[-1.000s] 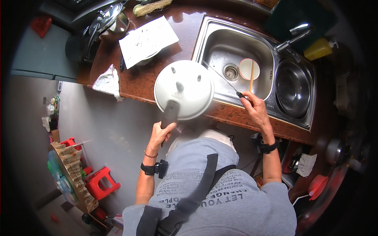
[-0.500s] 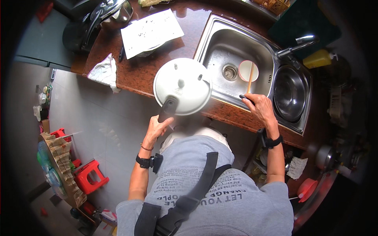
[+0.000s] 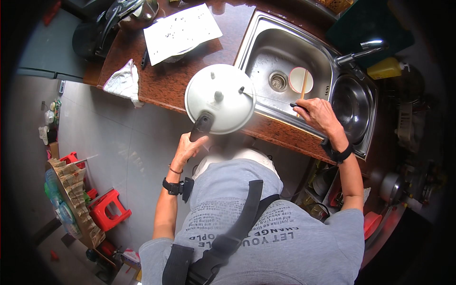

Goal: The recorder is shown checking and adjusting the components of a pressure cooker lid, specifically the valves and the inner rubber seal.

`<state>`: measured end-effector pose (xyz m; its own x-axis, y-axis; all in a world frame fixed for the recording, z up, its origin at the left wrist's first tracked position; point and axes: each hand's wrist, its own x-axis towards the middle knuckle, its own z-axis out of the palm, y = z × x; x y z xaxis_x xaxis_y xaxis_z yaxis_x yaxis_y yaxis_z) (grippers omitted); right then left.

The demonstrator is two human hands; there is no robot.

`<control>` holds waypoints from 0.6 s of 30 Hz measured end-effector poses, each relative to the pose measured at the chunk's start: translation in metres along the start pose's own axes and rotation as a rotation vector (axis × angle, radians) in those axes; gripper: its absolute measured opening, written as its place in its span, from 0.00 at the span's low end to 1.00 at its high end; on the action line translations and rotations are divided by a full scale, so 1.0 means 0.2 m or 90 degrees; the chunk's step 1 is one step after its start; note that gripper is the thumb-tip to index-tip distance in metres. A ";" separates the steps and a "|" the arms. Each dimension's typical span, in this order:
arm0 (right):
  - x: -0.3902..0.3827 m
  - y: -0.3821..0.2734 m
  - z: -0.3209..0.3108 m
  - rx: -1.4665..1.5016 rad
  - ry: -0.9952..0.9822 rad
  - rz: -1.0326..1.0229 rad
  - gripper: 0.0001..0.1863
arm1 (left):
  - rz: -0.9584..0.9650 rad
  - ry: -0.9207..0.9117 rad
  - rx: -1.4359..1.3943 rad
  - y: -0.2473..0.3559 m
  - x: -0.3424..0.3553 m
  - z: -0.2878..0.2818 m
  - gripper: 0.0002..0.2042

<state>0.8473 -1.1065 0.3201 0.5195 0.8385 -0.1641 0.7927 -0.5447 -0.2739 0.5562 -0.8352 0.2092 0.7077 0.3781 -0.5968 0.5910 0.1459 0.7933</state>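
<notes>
My left hand [image 3: 188, 146] is closed round the black handle [image 3: 203, 124] of a white round lid [image 3: 216, 102], held over the counter's front edge at the sink's near-left corner, knobs facing up. My right hand [image 3: 313, 110], closed, grips a thin metal tool by its black handle [image 3: 294, 104]; its rod reaches leftward to a small post [image 3: 241, 90] on the lid, and I cannot tell whether it touches. Beyond, in the steel sink [image 3: 256, 61], lies a white red-rimmed bowl [image 3: 295, 79] with chopsticks [image 3: 303, 97] across it, beside the drain [image 3: 278, 80].
A counter [image 3: 166, 85] holds a paper sheet [image 3: 182, 33], white cloth [image 3: 121, 83] and dark pots [image 3: 88, 40]. At right are a steel basin [image 3: 346, 99], faucet [image 3: 354, 57] and yellow bottle [image 3: 382, 70]. Red stools [image 3: 107, 209] stand by a small table at lower left.
My right hand and forearm have shifted rightward and slightly up, and the rod lies flatter, toward the lid's post. The lid and my left hand have risen slightly in the picture, as has the counter.
</notes>
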 end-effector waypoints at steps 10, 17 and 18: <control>0.34 0.24 -0.08 0.241 -0.367 0.024 0.18 | -0.001 -0.043 0.004 0.02 0.01 -0.04 0.16; 0.43 0.44 0.09 0.511 -0.541 0.137 0.17 | -0.006 -0.045 0.017 0.01 0.01 -0.04 0.16; 0.42 0.44 0.12 0.545 -0.555 0.137 0.18 | -0.008 -0.049 0.020 0.01 0.01 -0.04 0.15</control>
<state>0.9533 -1.0842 0.2600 -0.0317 0.6397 -0.7679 0.0841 -0.7639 -0.6398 0.5555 -0.8261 0.2098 0.7272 0.3044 -0.6152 0.6111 0.1212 0.7822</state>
